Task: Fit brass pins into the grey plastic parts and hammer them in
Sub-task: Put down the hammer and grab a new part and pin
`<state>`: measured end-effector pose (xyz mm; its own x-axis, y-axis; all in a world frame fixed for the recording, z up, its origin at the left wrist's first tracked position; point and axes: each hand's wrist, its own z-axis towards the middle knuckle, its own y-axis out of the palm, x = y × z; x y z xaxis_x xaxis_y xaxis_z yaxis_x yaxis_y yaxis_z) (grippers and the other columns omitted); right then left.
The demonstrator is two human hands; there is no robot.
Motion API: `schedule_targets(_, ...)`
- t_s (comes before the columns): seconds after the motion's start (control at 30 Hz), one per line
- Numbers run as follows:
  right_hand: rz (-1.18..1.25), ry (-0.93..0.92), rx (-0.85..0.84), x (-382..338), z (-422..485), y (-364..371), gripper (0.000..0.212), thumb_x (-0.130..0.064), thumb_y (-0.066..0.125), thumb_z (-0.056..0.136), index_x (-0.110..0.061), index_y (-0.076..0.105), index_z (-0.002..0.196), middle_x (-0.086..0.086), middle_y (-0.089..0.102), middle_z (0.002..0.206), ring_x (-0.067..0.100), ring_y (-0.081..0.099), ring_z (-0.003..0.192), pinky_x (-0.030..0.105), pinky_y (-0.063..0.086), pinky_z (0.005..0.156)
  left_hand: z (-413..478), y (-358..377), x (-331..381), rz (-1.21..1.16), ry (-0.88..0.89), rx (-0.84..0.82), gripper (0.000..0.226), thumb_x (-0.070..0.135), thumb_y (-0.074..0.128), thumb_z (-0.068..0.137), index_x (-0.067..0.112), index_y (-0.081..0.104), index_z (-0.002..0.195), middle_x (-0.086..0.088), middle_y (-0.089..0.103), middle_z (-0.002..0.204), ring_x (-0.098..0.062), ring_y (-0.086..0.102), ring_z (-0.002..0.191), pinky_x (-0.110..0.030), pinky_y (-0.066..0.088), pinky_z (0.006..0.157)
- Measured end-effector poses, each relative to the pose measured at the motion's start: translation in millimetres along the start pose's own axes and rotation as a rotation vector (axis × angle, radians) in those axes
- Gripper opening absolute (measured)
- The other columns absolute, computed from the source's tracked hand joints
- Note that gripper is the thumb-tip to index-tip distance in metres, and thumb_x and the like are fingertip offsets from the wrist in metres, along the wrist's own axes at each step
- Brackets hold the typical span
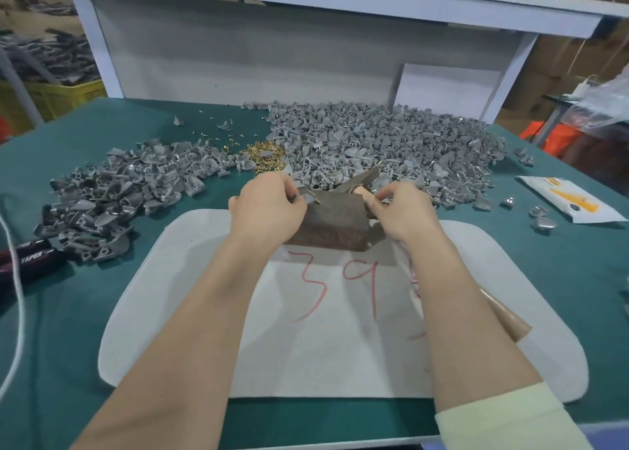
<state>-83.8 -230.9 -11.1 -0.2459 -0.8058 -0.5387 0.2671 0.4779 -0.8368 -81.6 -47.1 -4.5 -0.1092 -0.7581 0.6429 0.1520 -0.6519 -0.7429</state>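
Fingers of left hand [269, 207] pinch grey part [306, 197]; right hand [401, 214] curls round hammer [360, 179].

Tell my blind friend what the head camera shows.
The left hand pinches a grey plastic part over a brown block; the right hand holds a hammer near its head. Heaps of grey parts and brass pins lie behind.

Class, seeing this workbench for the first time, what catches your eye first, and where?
A heap of grey plastic parts fills the back right of the green table, with a smaller heap at the left and a pile of brass pins between them. In the centre, the left hand and right hand meet over a brown block on a white mat marked 39 in red.
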Motion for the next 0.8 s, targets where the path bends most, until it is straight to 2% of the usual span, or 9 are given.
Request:
schedule_targets(0.07, -0.052, 0.010, 0.004, 0, -1, 2, 0.030, -0.043, 0.053, 0.093, -0.020, 0.068, 0.104, 0.008, 0.068, 0.103, 0.030, 0.059, 0.096, 0.031, 0.043, 0.075, 0, -1, -1, 0.019, -0.004, 0.016, 0.009, 0.022, 0.056, 0.089, 0.024, 0.058, 0.081, 0.004, 0.064, 0.089, -0.024, 0.059, 0.100, -0.041, 0.041, 0.097)
schedule_targets(0.17, -0.032, -0.049, 0.111, -8, -3, 0, 0.022, -0.035, 0.056, 0.092, -0.021, 0.069, 0.102, 0.009, 0.067, 0.109, 0.029, 0.060, 0.101, 0.032, 0.048, 0.083, 0, 0, -3, 0.040, -0.001, 0.014, 0.006, 0.021, 0.056, 0.089, 0.023, 0.059, 0.083, 0.002, 0.065, 0.092, -0.024, 0.058, 0.099, -0.040, 0.041, 0.095)
schedule_targets(0.23, 0.044, -0.177, 0.173, -21, -7, 0, 0.018, -0.032, 0.058, 0.090, -0.024, 0.071, 0.101, 0.007, 0.066, 0.110, 0.025, 0.061, 0.101, 0.035, 0.049, 0.089, 1, 0, -2, 0.040, 0.000, 0.012, 0.007, 0.022, 0.056, 0.089, 0.023, 0.059, 0.083, 0.002, 0.065, 0.093, -0.025, 0.058, 0.100, -0.040, 0.040, 0.095)
schedule_targets(0.33, -0.041, -0.346, 0.092, -43, -16, 12, 0.019, -0.035, 0.059, 0.089, -0.026, 0.071, 0.102, 0.005, 0.065, 0.108, 0.025, 0.058, 0.101, 0.038, 0.048, 0.090, 1, 1, -2, 0.045, -0.008, 0.021, 0.006, 0.023, 0.057, 0.088, 0.024, 0.059, 0.083, 0.000, 0.066, 0.098, -0.025, 0.058, 0.102, -0.039, 0.041, 0.095)
schedule_targets(0.4, -0.137, -0.370, 0.052, -50, -20, 21, 0.019, -0.036, 0.057, 0.090, -0.028, 0.070, 0.103, 0.006, 0.062, 0.109, 0.027, 0.055, 0.104, 0.041, 0.046, 0.091, 2, 1, -2, 0.051, -0.008, 0.022, 0.005, 0.023, 0.058, 0.088, 0.024, 0.059, 0.084, 0.000, 0.066, 0.100, -0.025, 0.058, 0.103, -0.039, 0.041, 0.095)
schedule_targets(0.57, -0.150, -0.382, 0.057, -55, -21, 28, 0.013, -0.025, 0.053, 0.093, -0.022, 0.064, 0.099, 0.007, 0.059, 0.110, 0.028, 0.051, 0.106, 0.038, 0.041, 0.090, 2, 1, -2, 0.065, 0.003, 0.007, 0.006, 0.021, 0.056, 0.089, 0.023, 0.061, 0.086, -0.003, 0.066, 0.101, -0.028, 0.058, 0.104, -0.041, 0.044, 0.094)
schedule_targets(0.67, -0.022, -0.365, 0.079, -54, -21, 27, 0.010, -0.019, 0.049, 0.094, -0.018, 0.059, 0.098, 0.005, 0.061, 0.102, 0.024, 0.054, 0.099, 0.036, 0.043, 0.086, 2, 1, -1, 0.061, 0.018, 0.001, 0.007, 0.021, 0.056, 0.090, 0.023, 0.060, 0.085, -0.001, 0.066, 0.098, -0.027, 0.058, 0.102, -0.041, 0.044, 0.094)
schedule_targets(0.73, 0.192, -0.342, 0.082, -51, -19, 22, 0.006, -0.017, 0.053, 0.093, -0.020, 0.058, 0.091, -0.005, 0.060, 0.086, 0.014, 0.055, 0.083, 0.032, 0.045, 0.082, 1, 2, 0, 0.062, 0.050, 0.001, 0.009, 0.021, 0.056, 0.090, 0.026, 0.058, 0.083, 0.000, 0.066, 0.099, -0.025, 0.058, 0.102, -0.040, 0.043, 0.094)
schedule_targets(0.8, 0.304, -0.361, 0.054, -48, -17, 16, 0.014, -0.012, 0.058, 0.089, -0.024, 0.058, 0.083, -0.014, 0.057, 0.075, 0.001, 0.051, 0.070, 0.024, 0.045, 0.078, 1, 4, 2, 0.065, 0.084, 0.004, 0.009, 0.022, 0.056, 0.091, 0.027, 0.056, 0.083, 0.002, 0.066, 0.100, -0.024, 0.058, 0.103, -0.037, 0.040, 0.092)
